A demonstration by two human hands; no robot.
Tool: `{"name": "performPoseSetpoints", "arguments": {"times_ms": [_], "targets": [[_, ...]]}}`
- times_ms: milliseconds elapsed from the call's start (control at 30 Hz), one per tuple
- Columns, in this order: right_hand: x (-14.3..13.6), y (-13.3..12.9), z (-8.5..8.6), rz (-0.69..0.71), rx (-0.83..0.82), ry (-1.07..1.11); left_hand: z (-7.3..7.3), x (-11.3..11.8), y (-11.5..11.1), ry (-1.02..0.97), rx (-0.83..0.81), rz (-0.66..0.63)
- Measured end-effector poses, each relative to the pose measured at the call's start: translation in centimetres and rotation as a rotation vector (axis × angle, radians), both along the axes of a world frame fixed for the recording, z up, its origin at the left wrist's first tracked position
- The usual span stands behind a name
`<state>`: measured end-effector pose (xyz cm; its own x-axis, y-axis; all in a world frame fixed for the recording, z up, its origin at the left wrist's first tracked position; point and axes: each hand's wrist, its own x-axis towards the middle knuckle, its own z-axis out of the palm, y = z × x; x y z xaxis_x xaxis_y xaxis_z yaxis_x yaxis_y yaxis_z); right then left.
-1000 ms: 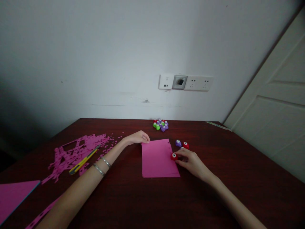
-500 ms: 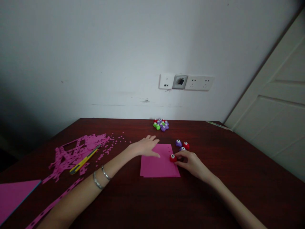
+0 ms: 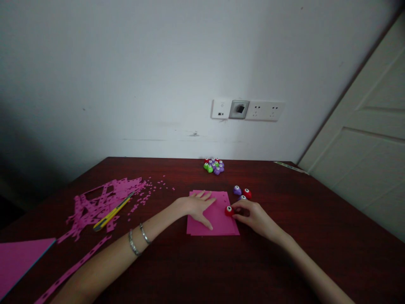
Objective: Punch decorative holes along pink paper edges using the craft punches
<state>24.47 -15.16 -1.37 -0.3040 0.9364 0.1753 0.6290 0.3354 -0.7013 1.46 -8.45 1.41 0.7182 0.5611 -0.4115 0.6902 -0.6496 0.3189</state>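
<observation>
In the head view, the left hand (image 3: pixel 198 207) lies over the small stack of pink sheets (image 3: pixel 218 217), its fingers spread wide and the thumb pointing toward the near edge; whether the whole palm presses down, I cannot tell. The right hand (image 3: pixel 252 214) comes in from the right, its thumb and fingers drawn narrow around the side of a small red piece (image 3: pixel 229 211) topped with a white eye with a dark pupil. That piece sits over the right part of the sheets, which do not line up exactly (a second edge peeks out at the lower corners). Small dark pink marks show on the paper near its upper right corner.

Just beyond the right hand are a purple piece (image 3: pixel 237 190), another red piece (image 3: pixel 247 194) and a second purple piece (image 3: pixel 242 197), the last partly hidden by the fingers. Farther back, near the wall (image 3: pixel 158 76), a cluster of red, green and purple pieces (image 3: pixel 214 166) sits close together.

On the left of the dark red-brown table (image 3: pixel 164 270) lies a tangle of punched pink scraps (image 3: pixel 95 202), with a yellow cutter (image 3: pixel 114 212) resting across its near side and tiny pink bits (image 3: pixel 144 198) scattered beside it. Nearer the person, a long punched strip (image 3: pixel 72 270) runs beside the left forearm, and a larger pink sheet (image 3: pixel 22 264) with a blue edge lies at the far left.
</observation>
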Motion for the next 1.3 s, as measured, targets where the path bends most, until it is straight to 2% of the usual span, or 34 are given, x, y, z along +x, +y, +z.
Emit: {"name": "performPoseSetpoints", "arguments": {"times_ms": [267, 433, 567, 733, 833, 900, 967, 1033, 1133, 1200, 1300], "targets": [[0.1, 0.0, 0.0, 0.014, -0.001, 0.003, -0.5, -0.2, 0.3, -0.054, -0.001, -0.003], [0.1, -0.1, 0.0, 0.021, -0.005, -0.007, -0.6, 0.0, 0.3, -0.019, -0.003, 0.001], [0.1, -0.1, 0.1, 0.022, -0.001, -0.009, -0.1, 0.0, 0.2, -0.013, -0.017, 0.009], [0.3, -0.1, 0.6, -0.013, -0.004, 0.031, 1.3, -0.6, 0.5, -0.154, 0.032, -0.039], [0.6, 0.2, 0.7, -0.146, -0.1, 0.074, 2.2, -0.9, 0.9, -0.298, 0.143, -0.036], [0.6, 0.5, 0.7, -0.213, -0.217, 0.121, 2.6, -0.9, 1.2, -0.39, 0.222, 0.016], [0.5, 0.9, 0.6, -0.222, -0.352, 0.171, 2.7, -0.9, 1.6, -0.457, 0.249, 0.085], [0.1, 1.2, 0.5, -0.2, -0.475, 0.202, 2.5, -0.7, 1.9, -0.525, 0.179, 0.133], [-0.6, 1.6, 0.8, -0.168, -0.595, 0.193, 1.8, -0.1, 2.3, -0.593, -0.075, 0.206], [-1.0, 1.8, 1.1, -0.152, -0.631, 0.161, 1.2, 0.3, 2.5, -0.588, -0.24, 0.252], [-1.2, 2.0, 1.8, -0.13, -0.648, 0.119, 0.5, 1.0, 2.4, -0.575, -0.391, 0.267]]}}
